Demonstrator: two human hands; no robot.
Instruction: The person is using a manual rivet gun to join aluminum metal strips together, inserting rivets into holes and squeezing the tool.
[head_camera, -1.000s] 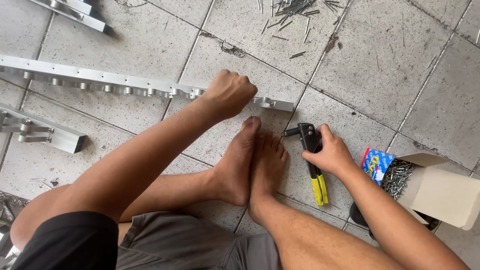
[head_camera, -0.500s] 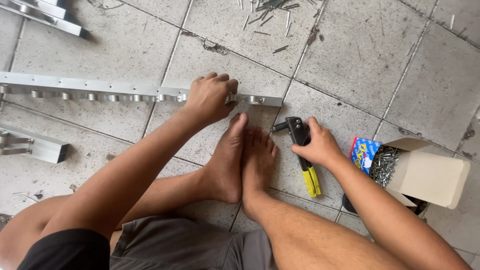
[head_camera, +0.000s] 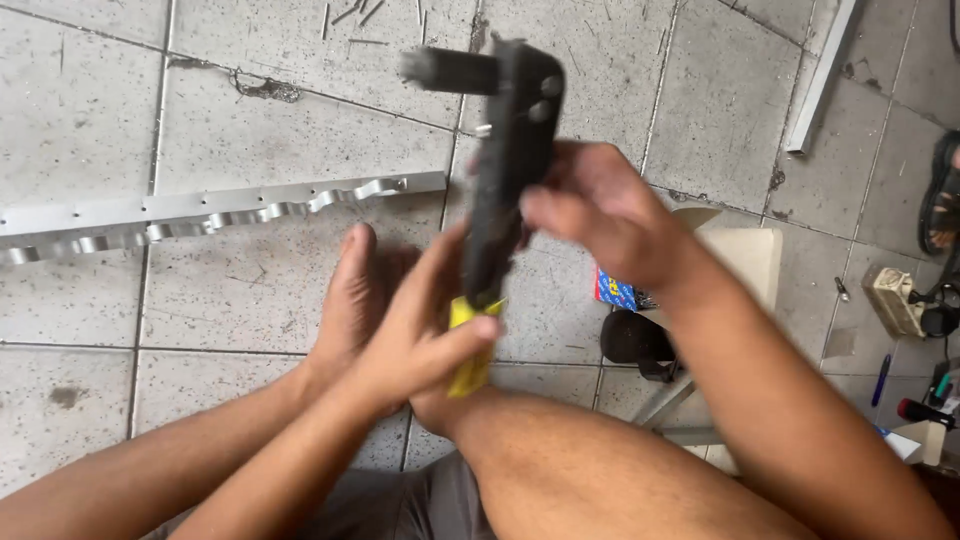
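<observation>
Grey floor tiles lie under bare feet while the left hand and right hand clasp the rivet tool raised above them; a slipping hold could drop it onto the toes.

This was a workshop floor, a rough place for metal fitting rather than a home room. Grey stone tiles, stained and gritty, lay under everything, with spent rivet stems scattered well beyond the fingers. A notched aluminium rail with drilled holes stretched away to the left of the fingertips, and a pale metal strip leaned off to their right. A black hand riveter with yellow grips sat in those fingers. Farther right, tools and a pen cluttered the tiles
</observation>
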